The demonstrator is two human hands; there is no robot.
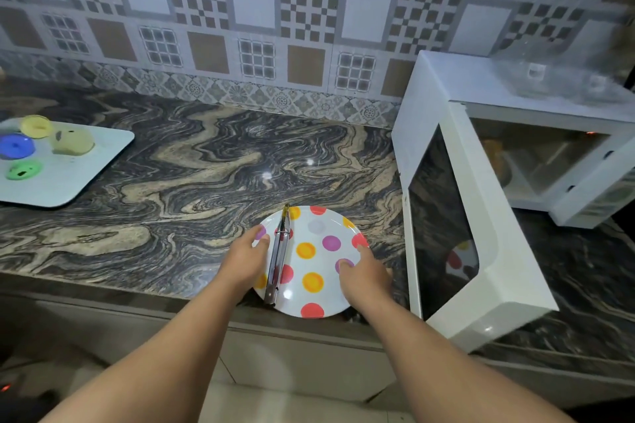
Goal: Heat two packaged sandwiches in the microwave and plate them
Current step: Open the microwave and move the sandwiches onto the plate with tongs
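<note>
Two bare forearms enter from the bottom of the frame, one from the lower left, one from the lower right; no sleeve, cuff or glove covers either as far as the frame edge; the left hand (pixel 245 256) and the right hand (pixel 364 273), near the lower centre, show no ring, watch or band; fingernails look short and unpainted, though small detail is soft.
</note>
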